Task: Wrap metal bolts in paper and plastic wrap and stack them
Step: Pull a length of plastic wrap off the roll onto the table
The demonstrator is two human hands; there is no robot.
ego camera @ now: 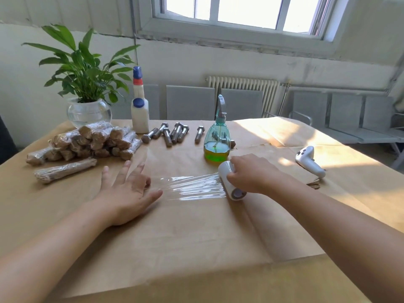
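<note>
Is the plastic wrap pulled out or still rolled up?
Pulled out: a clear sheet lies on the paper between the left hand and the roll.

My worktop (pixel 196 248) is covered in brown paper. Taking the green spray bottle (pixel 217 141) as my marker: bare bolts (pixel 172 133) lie scattered just to its left, a white bottle (pixel 140 115) stands beyond those, and a glass bowl with a plant (pixel 88 112) sits further left still. The pile of wrapped bolts (pixel 87 141) lies well left of it, one wrapped bolt (pixel 65 170) apart in front. A white controller (pixel 309 161) rests to its right. Stretched plastic wrap (pixel 194 186) lies just in front.
</note>
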